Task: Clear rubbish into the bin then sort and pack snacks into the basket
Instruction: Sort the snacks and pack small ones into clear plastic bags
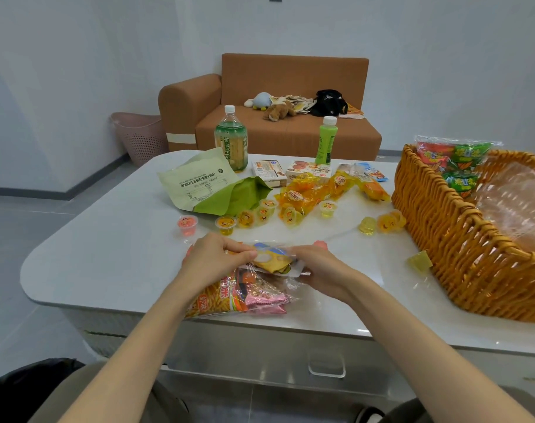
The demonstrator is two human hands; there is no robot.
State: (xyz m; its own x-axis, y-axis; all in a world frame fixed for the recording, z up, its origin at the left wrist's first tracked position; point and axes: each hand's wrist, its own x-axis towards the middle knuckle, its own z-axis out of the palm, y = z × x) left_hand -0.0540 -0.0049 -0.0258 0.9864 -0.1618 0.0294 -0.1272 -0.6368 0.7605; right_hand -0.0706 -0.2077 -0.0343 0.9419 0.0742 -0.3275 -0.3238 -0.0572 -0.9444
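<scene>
Left hand point(217, 261) and right hand point(319, 271) each pinch mouth of snack bag point(260, 296); probably light, crinkly, slippery; hold top edge.

One wide-angle view, worn on the person's head, faces forward and down over the desk point(107, 254). It sits nearest the left hand point(217, 261) and right hand point(321, 270), which pinch a snack bag point(254, 290) just below centre. The basket point(443, 227) is cut by the right edge; the sofa point(290, 135) lies far beyond, its clutter too blurred to name.
</scene>
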